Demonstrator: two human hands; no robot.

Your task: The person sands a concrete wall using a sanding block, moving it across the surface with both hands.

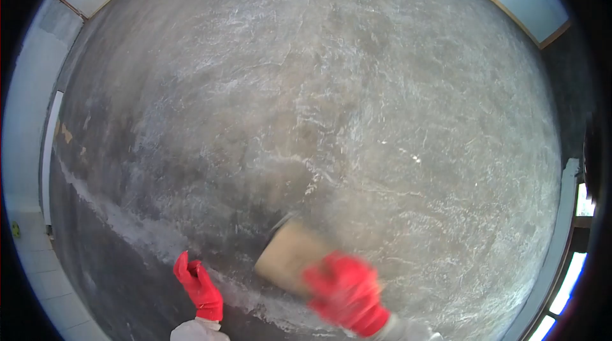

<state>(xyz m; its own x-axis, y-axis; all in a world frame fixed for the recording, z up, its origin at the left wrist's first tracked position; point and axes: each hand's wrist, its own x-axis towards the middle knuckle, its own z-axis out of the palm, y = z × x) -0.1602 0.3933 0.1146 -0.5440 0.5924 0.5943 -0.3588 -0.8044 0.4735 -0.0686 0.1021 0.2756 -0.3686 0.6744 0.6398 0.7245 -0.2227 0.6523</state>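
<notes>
My right hand point(349, 293), in a red glove and smeared by motion, grips a broad, flat tan tool point(292, 257) with a dark, thin far edge. The tool lies over the lower middle of the rough grey wall point(357, 105), pointing up and left; its exact kind is blurred. To the left, my left hand point(199, 285), also in a red glove, is raised close to the wall with fingers loosely bent and apart, holding nothing. A pale, rough band point(137, 229) slants down across the wall behind both hands.
A white strip point(51, 156) stands along the wall's left edge, above pale tiles point(51, 283). Light panels with wooden trim point(503, 3) border the top. On the right are a pale post point(554, 252) and bright window panes point(566, 283).
</notes>
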